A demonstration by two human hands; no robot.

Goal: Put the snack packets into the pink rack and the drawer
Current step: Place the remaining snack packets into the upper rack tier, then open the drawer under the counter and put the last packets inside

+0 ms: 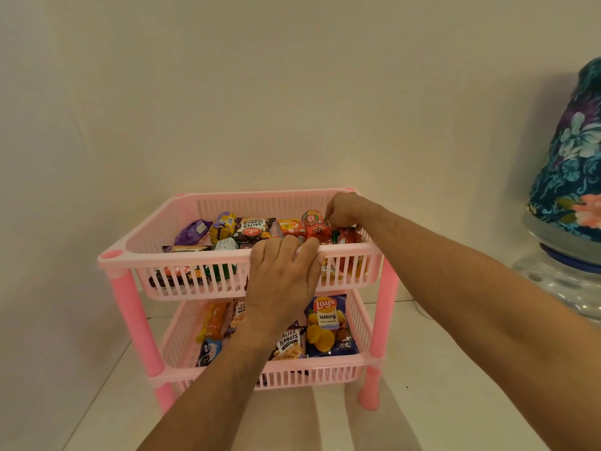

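Pink rack [182, 255] is stood on a white shelf [455, 402] against the wall; both tiers are already loaded with packets. No drawer is seen.

Left hand [281, 275] is laid over the top tier's front rim, fingers fairly straight and hooked onto the edge, nothing held. Right hand [341, 211] is reached into the back right corner, fingertips curled at a red packet [314, 224]; whether it is actually pinched or only nudged cannot be told.

Risks, as judged:
- Top tier is crowded. If the red packet is pushed in, neighbours such as the orange packet [290, 226] could be ridden up and spilled over the rim.
- Rack is light plastic on thin legs. If the front rim is leaned on, it could be tipped forward or slid on the shelf.
- Right forearm is passed over the right rim; the front-right packets could be dragged out when it is pulled back.
- Covered jar [569, 164] is stood well to the right, and could be clipped by a wide elbow swing.
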